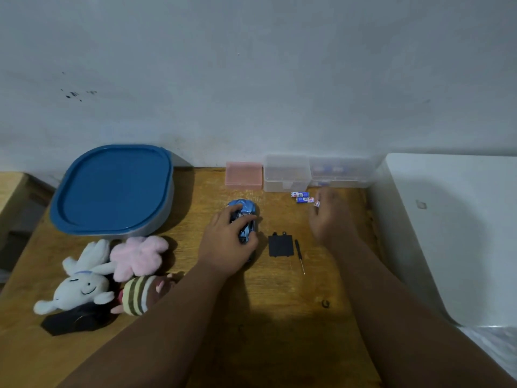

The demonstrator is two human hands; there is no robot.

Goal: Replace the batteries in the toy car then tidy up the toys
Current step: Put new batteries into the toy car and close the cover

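Observation:
A blue toy car [244, 208] stands on the wooden table [279, 317], and my left hand [228, 242] grips it from above. To its right lie a black battery cover [280, 245] and a thin black screwdriver [299, 254]. Two blue-and-white batteries [302, 197] lie near the clear boxes. My right hand [328, 217] is blurred beside them and pinches a battery [317, 203] whose end shows at the fingers. A white rabbit plush [81, 284], a pink plush [138, 254] and a striped plush [142, 294] lie at the left.
A grey tub with a blue lid [113, 189] stands at the back left. A pink case [244, 175] and two clear plastic boxes [319, 173] line the wall. A white appliance [453, 233] bounds the right side. A black object [74, 320] lies under the rabbit plush.

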